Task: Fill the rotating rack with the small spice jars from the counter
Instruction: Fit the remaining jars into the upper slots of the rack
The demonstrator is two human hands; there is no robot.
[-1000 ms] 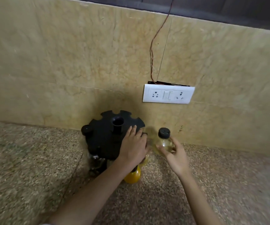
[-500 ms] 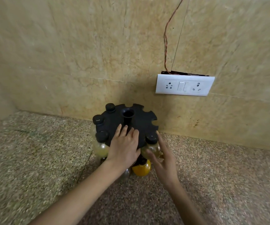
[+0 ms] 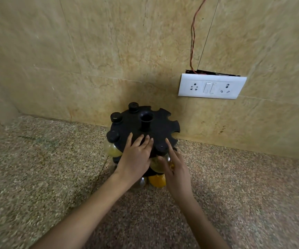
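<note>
The black round rack (image 3: 155, 124) stands on the speckled counter against the wall, with notches around its top disc. Black-capped jars hang in the notches at the back left (image 3: 133, 106), left (image 3: 116, 117) and front left (image 3: 112, 136). Another black-capped jar (image 3: 161, 149) with yellowish contents sits in the front notch. My left hand (image 3: 136, 157) lies flat on the disc's front edge, fingers spread. My right hand (image 3: 174, 169) is beside the front jar, fingers extended and touching it. An orange-filled jar (image 3: 156, 180) shows on the lower tier between my hands.
The notches on the rack's right side hold nothing. A white socket-and-switch plate (image 3: 211, 86) is on the wall at the right, with a red wire (image 3: 192, 33) running up from it. The granite counter (image 3: 244, 186) meets the tiled wall just behind the rack.
My right hand carried a jar to the rack, set it in the front notch and opened its fingers. The left hand stayed on the disc. The camera moved closer.
</note>
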